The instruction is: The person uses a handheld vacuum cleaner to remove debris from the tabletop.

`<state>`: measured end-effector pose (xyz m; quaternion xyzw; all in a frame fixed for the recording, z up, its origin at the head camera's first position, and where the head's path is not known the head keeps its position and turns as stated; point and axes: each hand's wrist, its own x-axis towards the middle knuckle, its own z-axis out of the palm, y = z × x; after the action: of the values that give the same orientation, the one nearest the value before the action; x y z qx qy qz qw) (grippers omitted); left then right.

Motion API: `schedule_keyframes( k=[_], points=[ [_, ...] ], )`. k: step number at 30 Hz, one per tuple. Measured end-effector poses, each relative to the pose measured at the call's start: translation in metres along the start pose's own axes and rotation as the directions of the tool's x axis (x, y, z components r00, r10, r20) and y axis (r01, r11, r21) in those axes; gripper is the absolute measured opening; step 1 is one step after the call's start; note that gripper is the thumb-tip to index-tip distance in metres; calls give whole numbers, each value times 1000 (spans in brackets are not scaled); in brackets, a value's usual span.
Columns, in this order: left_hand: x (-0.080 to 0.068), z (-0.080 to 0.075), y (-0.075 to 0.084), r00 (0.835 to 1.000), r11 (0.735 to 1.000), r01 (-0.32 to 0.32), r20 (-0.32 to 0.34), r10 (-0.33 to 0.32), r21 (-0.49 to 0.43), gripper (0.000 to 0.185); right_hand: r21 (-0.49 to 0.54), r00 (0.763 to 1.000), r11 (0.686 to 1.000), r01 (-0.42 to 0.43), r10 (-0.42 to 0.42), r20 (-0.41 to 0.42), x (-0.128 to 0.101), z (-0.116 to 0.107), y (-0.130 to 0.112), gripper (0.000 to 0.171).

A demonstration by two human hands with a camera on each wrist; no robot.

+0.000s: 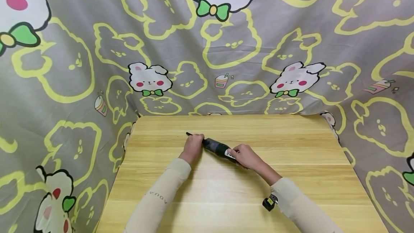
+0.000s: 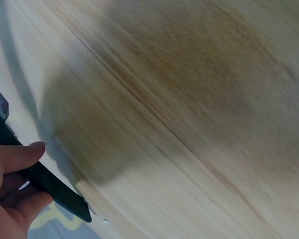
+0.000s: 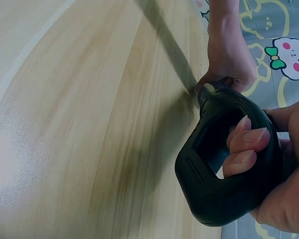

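Patterned cloth (image 1: 64,64) draped behind and beside; wooden bench (image 1: 291,190) below; black saw-like power tool (image 1: 216,148) lying mid-bench, blade toward 10 o'clock; right hand (image 1: 244,156) curled through its handle; left hand (image 1: 193,144) clamped round the front end.

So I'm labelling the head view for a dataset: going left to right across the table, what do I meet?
Left sleeve → left hand gripping the tool's thin front end → black handheld power tool → right hand gripping its handle → right sleeve, all over the wooden table.
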<state>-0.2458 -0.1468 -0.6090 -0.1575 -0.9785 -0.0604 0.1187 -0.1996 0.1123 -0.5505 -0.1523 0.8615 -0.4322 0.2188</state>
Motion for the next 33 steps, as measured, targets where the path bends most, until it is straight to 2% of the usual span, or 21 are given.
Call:
schedule_keyframes(
  k=[21, 27, 33],
  points=[
    [-9, -2, -7, 998, 1000, -25, -56, 25, 10, 19, -35, 1000, 999, 11, -11, 1, 5, 4, -2, 47],
    [-12, -3, -9, 998, 999, -22, -53, 24, 42, 18, -17, 1000, 1000, 4, -4, 8, 7, 6, -4, 46],
    [-14, -5, -12, 999, 1000, -10, -51, 11, 24, 17, -4, 1000, 1000, -3, 3, 8, 10, 9, -5, 44]
  ],
)
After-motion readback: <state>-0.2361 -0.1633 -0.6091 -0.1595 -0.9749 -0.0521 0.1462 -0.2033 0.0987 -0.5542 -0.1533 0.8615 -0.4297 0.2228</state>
